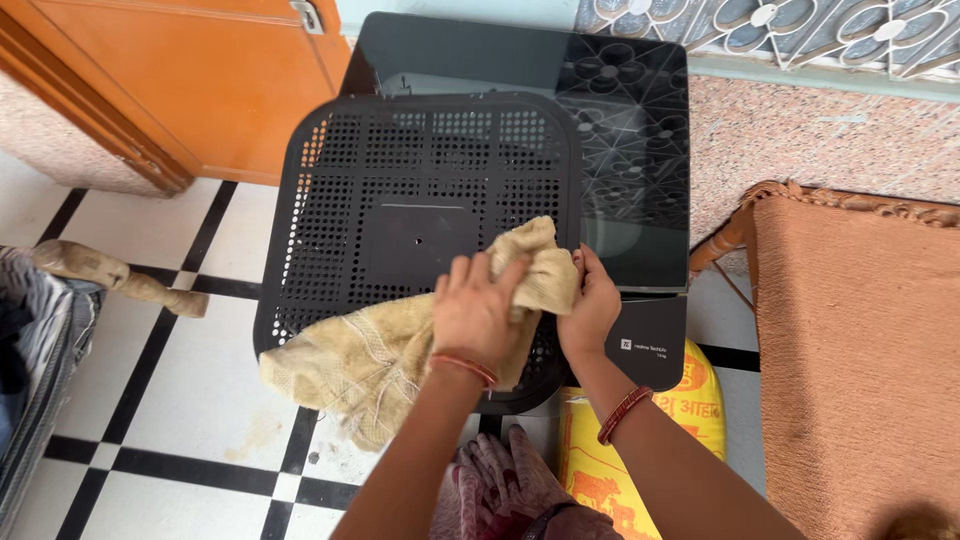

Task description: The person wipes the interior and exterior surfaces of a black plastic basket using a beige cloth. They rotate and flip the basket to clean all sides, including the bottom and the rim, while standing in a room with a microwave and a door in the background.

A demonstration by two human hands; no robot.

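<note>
One black perforated panel [400,200] is lying flat over one glossy black glass top [620,150], covering its left and near part. One tan burlap cloth [380,350] is draping across the near right corner of the panel and spilling off its near edge over the black-and-white tiled floor [180,380].

Two hands are working at that corner. The left hand [478,310] is pressing down on the cloth, its fingers [480,275] lying slightly spread and curled over the bunched fabric. The right hand [590,305] is sitting just beside it to the right, its fingers closing on the upper fold of the cloth at the panel's edge; how tightly they are pinching cannot be told. Each wrist is wearing a reddish bangle.

One yellow printed sack [610,460] is lying near, under the right forearm. One orange woven seat [860,360] is standing to the right, and one orange door [200,70] is showing far left.
</note>
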